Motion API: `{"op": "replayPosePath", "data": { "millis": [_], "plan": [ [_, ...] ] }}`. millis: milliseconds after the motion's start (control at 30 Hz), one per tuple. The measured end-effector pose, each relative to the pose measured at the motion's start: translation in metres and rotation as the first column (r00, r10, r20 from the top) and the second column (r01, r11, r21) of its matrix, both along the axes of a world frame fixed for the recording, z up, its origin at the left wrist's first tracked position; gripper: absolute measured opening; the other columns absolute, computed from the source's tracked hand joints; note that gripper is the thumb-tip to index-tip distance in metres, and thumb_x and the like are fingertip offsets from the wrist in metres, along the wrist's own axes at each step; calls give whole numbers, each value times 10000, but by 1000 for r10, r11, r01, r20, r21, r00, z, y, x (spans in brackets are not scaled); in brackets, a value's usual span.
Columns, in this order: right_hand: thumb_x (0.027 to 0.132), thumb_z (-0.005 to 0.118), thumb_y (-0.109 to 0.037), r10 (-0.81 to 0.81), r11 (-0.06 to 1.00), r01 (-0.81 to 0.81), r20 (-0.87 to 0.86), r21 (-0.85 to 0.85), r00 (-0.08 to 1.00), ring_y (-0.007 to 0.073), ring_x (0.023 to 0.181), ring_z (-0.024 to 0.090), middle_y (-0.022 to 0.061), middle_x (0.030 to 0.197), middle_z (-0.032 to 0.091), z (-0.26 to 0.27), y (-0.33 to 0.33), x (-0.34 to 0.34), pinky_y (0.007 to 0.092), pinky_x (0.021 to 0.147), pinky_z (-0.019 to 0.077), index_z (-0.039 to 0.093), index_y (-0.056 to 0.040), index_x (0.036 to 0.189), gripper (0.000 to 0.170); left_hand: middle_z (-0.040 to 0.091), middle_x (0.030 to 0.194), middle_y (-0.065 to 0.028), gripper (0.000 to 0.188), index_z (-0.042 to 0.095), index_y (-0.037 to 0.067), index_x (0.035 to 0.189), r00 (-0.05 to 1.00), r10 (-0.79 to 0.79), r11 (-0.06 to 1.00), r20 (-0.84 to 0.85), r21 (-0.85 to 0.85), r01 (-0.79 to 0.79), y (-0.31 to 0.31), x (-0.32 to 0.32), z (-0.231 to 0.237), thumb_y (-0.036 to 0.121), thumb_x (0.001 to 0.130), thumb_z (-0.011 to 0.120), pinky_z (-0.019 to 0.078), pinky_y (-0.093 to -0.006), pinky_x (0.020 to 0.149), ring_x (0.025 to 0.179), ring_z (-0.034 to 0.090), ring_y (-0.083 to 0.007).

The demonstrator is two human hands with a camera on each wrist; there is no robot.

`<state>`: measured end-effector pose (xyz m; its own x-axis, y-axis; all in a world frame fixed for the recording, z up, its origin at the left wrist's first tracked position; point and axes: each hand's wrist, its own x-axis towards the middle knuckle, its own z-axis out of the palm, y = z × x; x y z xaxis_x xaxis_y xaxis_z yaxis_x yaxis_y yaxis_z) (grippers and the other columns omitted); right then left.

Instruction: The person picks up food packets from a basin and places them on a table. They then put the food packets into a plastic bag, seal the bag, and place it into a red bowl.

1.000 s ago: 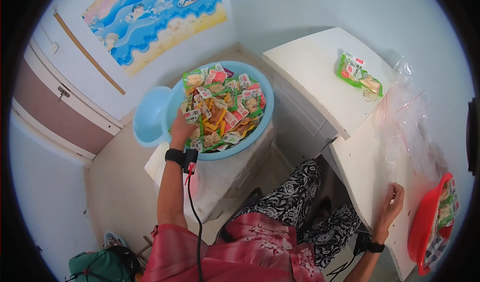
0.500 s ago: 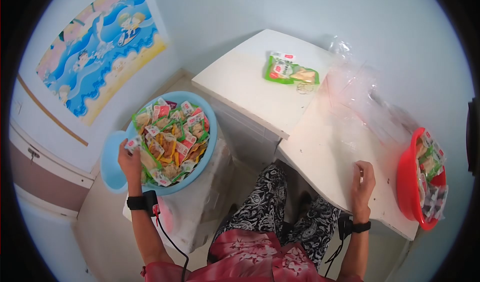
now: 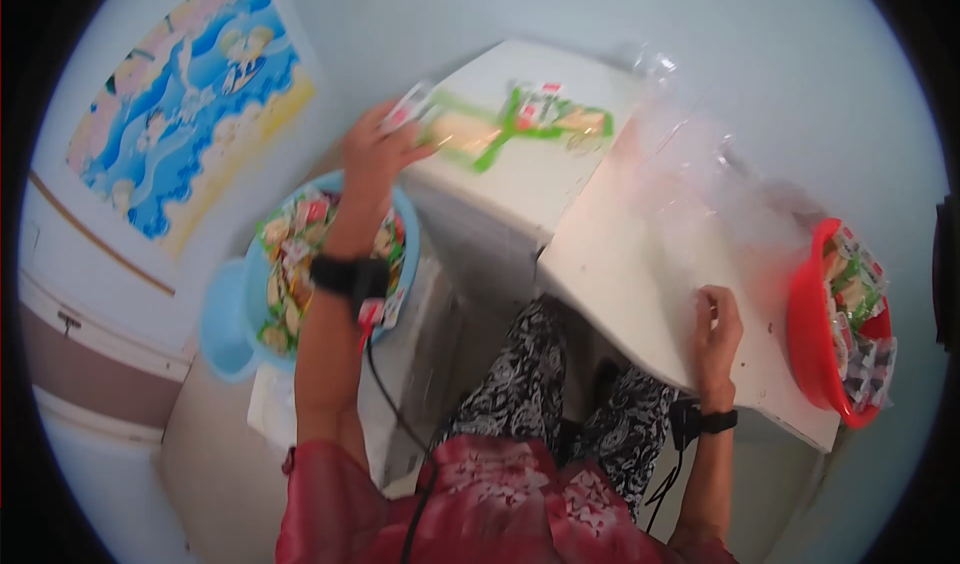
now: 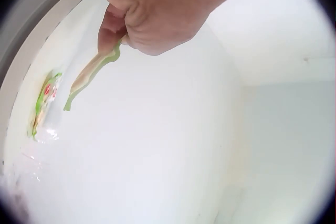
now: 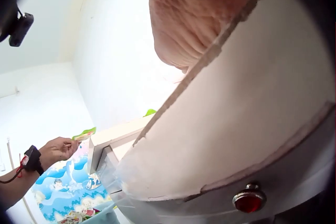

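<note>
My left hand [image 3: 372, 159] pinches a clear, green-edged snack packet [image 3: 462, 136] by one end, holding it over the far part of the white table. Pale food shows inside it. In the left wrist view the packet [image 4: 86, 77] hangs edge-on from the fingers. Another green-edged packet pair [image 3: 560, 114] lies on the table just right of it. Below the left forearm is a blue basin [image 3: 408, 254] heaped with similar packets, partly hidden by the arm. My right hand [image 3: 717, 339] rests at the table's near edge, fingers loosely curled, near the red basin.
A red basin [image 3: 805, 339] with packets leans at the table's right end. Clear plastic bags [image 3: 690, 179] lie along the wall side of the white table [image 3: 610, 284]. A smaller light-blue tub [image 3: 225, 324] stands beside the blue basin. A cord [image 3: 400, 424] runs from the left wrist.
My left hand has lifted a packet out of the blue basin and carried it up and right over the table. The head view has turned right. My right hand stays by the table edge.
</note>
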<state>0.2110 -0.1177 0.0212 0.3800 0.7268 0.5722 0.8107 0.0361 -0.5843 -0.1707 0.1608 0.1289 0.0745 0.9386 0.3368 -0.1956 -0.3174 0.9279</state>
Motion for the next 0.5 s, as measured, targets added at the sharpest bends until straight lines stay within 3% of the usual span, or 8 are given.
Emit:
{"op": "replayPosePath", "data": {
  "millis": [33,67,167,233,367,467,500],
  "plan": [
    [972,624,11,11,1000,-11,3,11,1000,238,793,623,120,921,639,-2,1,1,322,710,502,622,-4,1027,57,679,1189,-191,481,544,-65,1392,998,-60,998,18,-26,61,2,11,-1,74,949,668,631,-364,865,989,718,-253],
    [976,623,7,14,1000,-15,-7,-13,1000,229,795,620,115,927,641,-3,-2,0,319,711,500,625,-8,1030,55,675,1214,-214,526,506,-76,1430,992,-123,991,38,-44,125,0,14,-2,75,953,667,632,-376,886,1026,721,-273],
    [993,621,-8,18,1000,-19,-31,-22,999,176,803,591,82,936,643,-2,0,1,300,722,491,630,-18,1041,49,669,1254,-230,577,453,-76,1479,992,-5,992,-123,121,20,-9,-4,-2,80,964,661,626,-386,897,1077,718,-295],
    [996,618,-7,0,999,-4,-76,-44,997,163,808,576,71,931,636,4,-2,-2,295,735,487,630,-15,1047,53,680,1237,-226,557,473,-75,1463,970,74,996,-232,70,-59,-29,-28,7,91,966,662,627,-389,889,1080,718,-292],
    [995,599,15,29,999,-32,-104,-25,994,141,812,552,65,935,627,-4,0,1,278,774,482,631,13,1060,72,716,1173,-181,540,511,-66,1436,919,248,966,-306,3,-260,-41,-130,-19,133,964,680,614,-366,856,1040,723,-249],
    [997,588,16,13,998,-20,-118,-57,993,134,813,551,64,937,627,-3,0,0,271,788,482,631,24,1056,74,732,1101,-135,533,535,-80,1403,817,376,897,-438,-50,-440,-50,-224,-54,127,941,701,580,-305,832,975,720,-190],
    [999,587,12,11,998,-19,-120,-61,993,134,812,551,64,935,626,-2,0,-2,271,788,482,630,25,1056,73,733,1100,-128,527,549,-79,1390,793,313,909,-522,-76,-409,-56,-244,-65,131,934,709,575,-306,839,974,715,-185]
  ]
}}
